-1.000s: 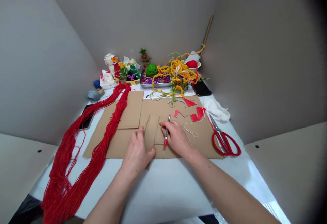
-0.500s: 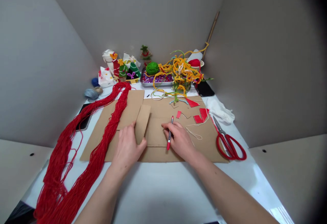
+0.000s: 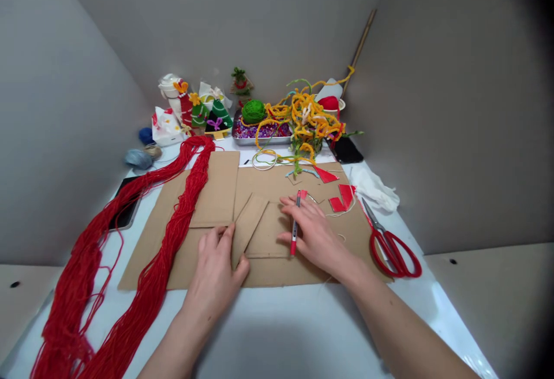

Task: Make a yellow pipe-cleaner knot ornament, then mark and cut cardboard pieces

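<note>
Watching this person work at a white table (image 3: 268, 333), and right up close the left hand (image 3: 214, 266) sits half open at the low end of a tilted cardboard strip (image 3: 250, 229), thumb against it, though I can't tell if it's really gripping. That strip lies on a big cardboard sheet (image 3: 277, 272), just left of a drawn rectangle (image 3: 268, 232). The right hand (image 3: 314, 232) rests on the sheet, fingers curled around a red-tipped pen (image 3: 295, 223) standing fairly upright. Off to the left, long loops of red yarn (image 3: 151, 269) spill across the sheet and the table, and on the right sit red scissors (image 3: 392, 252). Past the right hand are some cut red scraps (image 3: 341, 199), with a white cloth (image 3: 372, 188) beyond the scissors. Further back there's a black phone (image 3: 345, 149), a metal tray of beads (image 3: 259, 131), a green yarn ball (image 3: 253, 111), a messy pile of orange-yellow fuzzy cord (image 3: 305, 113), and little felt trees (image 3: 208, 116) against the wall.
</note>
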